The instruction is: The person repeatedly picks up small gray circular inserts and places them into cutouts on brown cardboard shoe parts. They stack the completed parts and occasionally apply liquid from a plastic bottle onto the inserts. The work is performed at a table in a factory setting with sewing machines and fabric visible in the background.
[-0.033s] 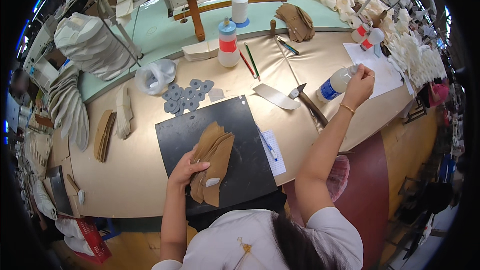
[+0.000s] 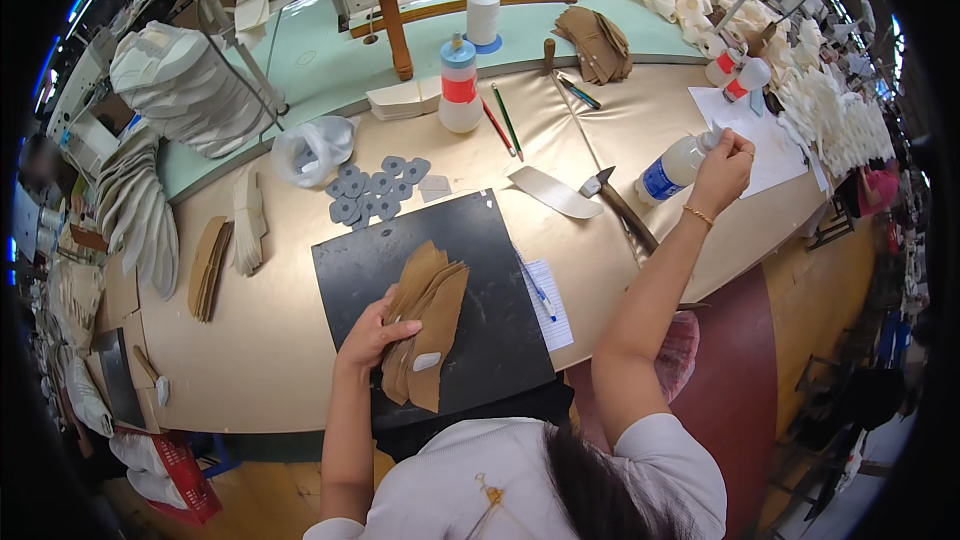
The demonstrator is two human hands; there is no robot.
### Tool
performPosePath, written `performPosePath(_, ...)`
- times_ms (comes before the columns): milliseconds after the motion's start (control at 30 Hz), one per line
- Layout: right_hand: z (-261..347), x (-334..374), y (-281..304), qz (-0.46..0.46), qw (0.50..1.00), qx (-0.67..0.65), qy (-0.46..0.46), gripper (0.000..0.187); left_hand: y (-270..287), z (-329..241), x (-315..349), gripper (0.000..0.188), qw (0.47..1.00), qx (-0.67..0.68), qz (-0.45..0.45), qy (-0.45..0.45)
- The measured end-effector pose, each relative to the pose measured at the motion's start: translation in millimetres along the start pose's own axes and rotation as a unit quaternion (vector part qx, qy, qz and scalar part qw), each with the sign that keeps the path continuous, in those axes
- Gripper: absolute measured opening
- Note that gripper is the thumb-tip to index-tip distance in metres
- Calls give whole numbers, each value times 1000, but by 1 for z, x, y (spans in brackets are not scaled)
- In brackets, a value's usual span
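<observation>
My left hand point(image 2: 370, 336) is closed round a fanned stack of brown, leather-like pieces point(image 2: 440, 302), thumb on top. The stack is over a black mat point(image 2: 505, 290) at the table's front edge. A small white patch point(image 2: 427, 361) shows on the top piece, near its lower end. Out to the right, my right hand point(image 2: 724, 172) grips the top of a clear plastic bottle point(image 2: 668, 172) with a blue label and whitish contents. The bottle leans toward that hand; my fingers partly hide its neck and cap.
Grey cut pieces point(image 2: 380, 184) lie beyond the mat, beside a plastic bag point(image 2: 312, 152). A hammer point(image 2: 630, 212) and a pale curved strip point(image 2: 556, 192) lie left of the bottle. A red-banded bottle point(image 2: 459, 90) and pencils point(image 2: 507, 123) are farther back. Brown stacks point(image 2: 207, 270) lie left.
</observation>
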State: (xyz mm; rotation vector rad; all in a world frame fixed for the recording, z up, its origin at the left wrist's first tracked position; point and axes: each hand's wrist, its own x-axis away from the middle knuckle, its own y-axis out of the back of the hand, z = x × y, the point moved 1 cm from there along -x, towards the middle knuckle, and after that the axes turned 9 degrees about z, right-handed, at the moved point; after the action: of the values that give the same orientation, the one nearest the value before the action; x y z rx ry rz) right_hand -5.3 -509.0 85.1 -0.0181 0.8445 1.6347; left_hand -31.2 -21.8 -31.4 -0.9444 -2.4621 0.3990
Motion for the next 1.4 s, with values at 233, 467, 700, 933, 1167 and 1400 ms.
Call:
performPosePath(233,31,18,-6,-31,979,-141,146,12,12,-9,3,52,980,-172,-91,-38)
performPosePath(467,32,200,-56,387,841,-225,305,12,-12,-17,16,48,879,-382,-269,-95)
performPosePath(700,21,242,-51,376,812,-44,444,15,-59,-16,50,45,821,-460,-329,-81)
performPosePath(933,-27,134,-55,457,498,-706,-210,52,-68,17,62,51,788,-517,-332,-36)
performPosePath(1167,-61,40,-52,165,364,-881,-254,71,-69,17,59,50,789,-511,-340,-34)
performPosePath(1400,-65,21,-87,165,353,-865,-316,71,-73,18,66,32,761,-543,-350,-56)
